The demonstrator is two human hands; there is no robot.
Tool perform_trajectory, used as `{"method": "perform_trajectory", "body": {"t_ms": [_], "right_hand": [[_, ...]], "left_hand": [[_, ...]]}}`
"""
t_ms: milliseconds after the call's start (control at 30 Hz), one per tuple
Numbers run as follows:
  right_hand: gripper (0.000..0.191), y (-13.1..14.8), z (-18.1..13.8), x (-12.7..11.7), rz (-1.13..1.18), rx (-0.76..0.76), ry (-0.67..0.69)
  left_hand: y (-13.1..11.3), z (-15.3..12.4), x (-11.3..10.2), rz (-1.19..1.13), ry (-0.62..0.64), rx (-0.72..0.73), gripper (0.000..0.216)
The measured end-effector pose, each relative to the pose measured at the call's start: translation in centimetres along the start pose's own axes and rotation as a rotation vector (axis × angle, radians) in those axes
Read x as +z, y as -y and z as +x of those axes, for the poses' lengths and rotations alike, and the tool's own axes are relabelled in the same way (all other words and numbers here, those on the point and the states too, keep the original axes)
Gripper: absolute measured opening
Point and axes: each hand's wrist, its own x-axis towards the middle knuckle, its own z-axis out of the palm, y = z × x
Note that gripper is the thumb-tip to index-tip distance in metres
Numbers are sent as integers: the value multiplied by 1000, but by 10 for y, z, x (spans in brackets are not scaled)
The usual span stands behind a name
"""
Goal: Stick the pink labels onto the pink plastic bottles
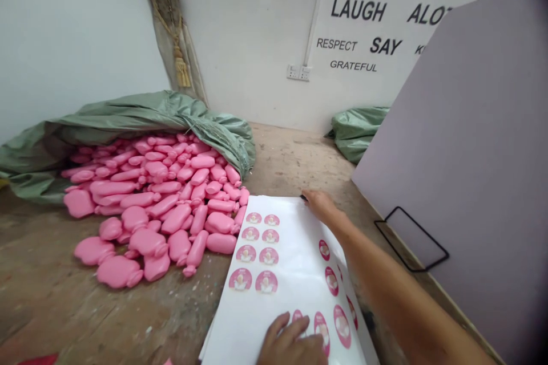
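Note:
A stack of white sticker sheets (295,228) lies in front of me, printed with round and oval pink labels. My left hand (293,345) rests on the near part of the top sheet, fingers spread over the lower labels; the frame's bottom edge cuts it off. Stretched forward, my right hand (320,205) is at the far right corner of the stack. Its fingers are closed by a small black thing (303,198), which is mostly hidden. Pink plastic bottles (175,219) lie in a heap to the left, some touching or close to the sheets.
The bottles spill from a green woven sack (128,108) on the worn brown surface (282,154). Another green sack (357,131) lies at the back. To the right stands a pale panel (471,142) with a black wire frame (411,239) at its foot.

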Motion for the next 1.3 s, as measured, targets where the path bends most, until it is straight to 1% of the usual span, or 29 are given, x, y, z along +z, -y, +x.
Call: {"method": "perform_trajectory", "body": {"t_ms": [33,133,167,200,233,267,333,400,433,467,533,567,633,700,767,833,867,933,1000,1033,1067,1167,1200,1300], "right_hand": [[28,-5,-3,-2,14,7,-8],[28,-21,-14,-6,76,46,-26],[28,-24,-18,-7,104,60,-34],[27,-26,-22,-7,134,76,-49],[27,-27,-28,-7,166,94,-73],[27,-27,-35,-7,201,117,-106],[29,-23,-54,-8,270,176,-187],[30,-17,-84,-11,343,230,-240],[30,-13,-104,-12,380,248,-246],[28,-8,-126,-14,416,259,-242],[30,5,-176,-14,480,271,-220],[32,12,-202,-12,508,275,-197],[31,24,-245,-2,582,299,-134],[37,32,-272,13,557,331,30],[39,35,-281,27,519,325,94],[35,34,-277,33,509,298,82],[34,33,-273,34,502,300,71],[36,34,-266,28,474,352,43],[35,41,-265,20,497,385,-13],[34,47,-265,17,550,362,-46],[33,53,-266,16,623,307,-72],[31,67,-263,22,785,123,-106],[31,68,-260,26,799,98,-112],[31,65,-247,35,815,109,-144]], "left_hand": [[1,2,-4,-16,19,9,22],[-2,10,-21,-163,156,25,14],[-4,12,-28,-237,195,13,18],[-8,15,-34,-306,228,-18,25],[-12,19,-41,-364,235,-69,30],[-16,23,-47,-409,250,-135,33],[-24,32,-59,-475,324,-269,32],[-27,44,-69,-567,401,-427,29],[-27,50,-73,-635,431,-525,28],[-25,56,-77,-709,448,-627,28],[-17,66,-83,-840,433,-821,29],[-13,70,-85,-881,409,-895,30],[-5,73,-86,-921,344,-999,32],[0,73,-84,-963,312,-1071,32],[1,69,-81,-1032,274,-1121,33],[-2,66,-76,-1103,212,-1155,34],[-3,64,-74,-1135,177,-1171,35],[-7,62,-72,-1202,121,-1207,34],[-9,62,-71,-1267,107,-1241,30],[-9,63,-72,-1296,105,-1260,29],[-9,64,-72,-1321,101,-1287,28],[-5,67,-73,-1407,54,-1387,27],[-3,68,-73,-1448,34,-1415,27],[3,70,-71,-1569,-9,-1467,25]]}}
